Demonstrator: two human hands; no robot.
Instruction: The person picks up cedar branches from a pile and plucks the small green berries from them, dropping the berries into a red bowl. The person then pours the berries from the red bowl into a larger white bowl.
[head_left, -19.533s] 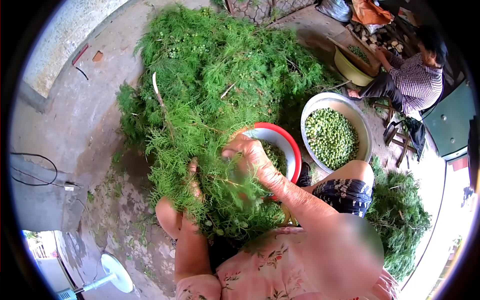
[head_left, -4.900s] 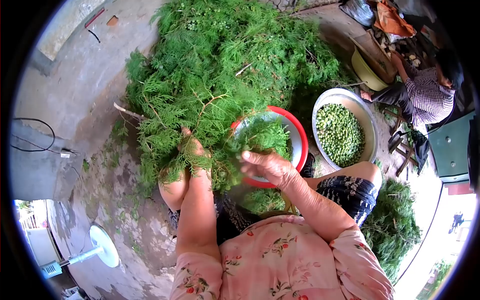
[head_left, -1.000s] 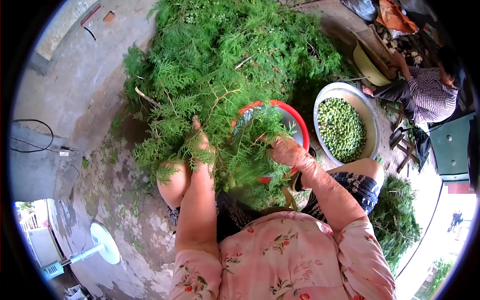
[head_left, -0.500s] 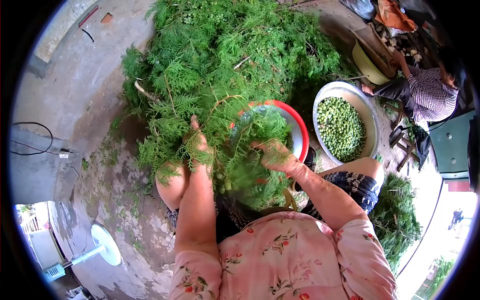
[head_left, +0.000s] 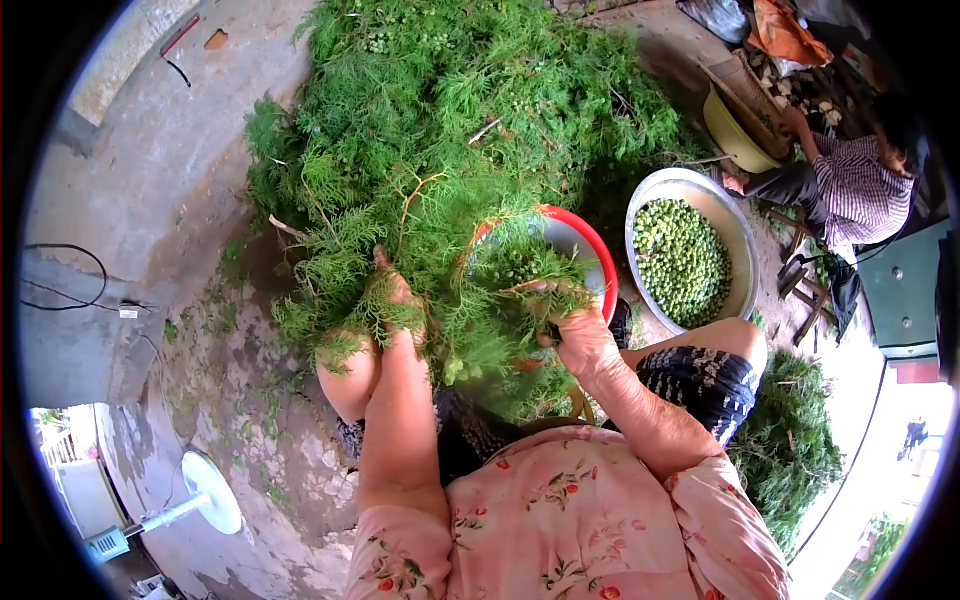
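In front of my knees, my left hand [head_left: 398,298] is closed around the stem of a leafy conifer branch [head_left: 455,300], with foliage covering part of the fingers. My right hand [head_left: 580,325] grips a thin conifer sprig at the right side of that branch, fingers bent around it. Just beyond the right hand is a red-rimmed basin [head_left: 600,248], partly hidden by the greenery. A few small green cones show among the leaves inside it. Round green cones [head_left: 682,262] fill much of a wide metal basin [head_left: 745,290] to the right.
A large heap of conifer branches [head_left: 470,100] lies ahead. More cut greenery [head_left: 790,440] is at my right. A co-worker [head_left: 865,185] sits at the far right beside a yellow-green basin [head_left: 735,130]. A white fan [head_left: 212,490] stands at lower left.
My right hand has moved slightly right and turned, the sprig at its fingers. The branch in my left hand has shifted, uncovering more of the red-rimmed basin.
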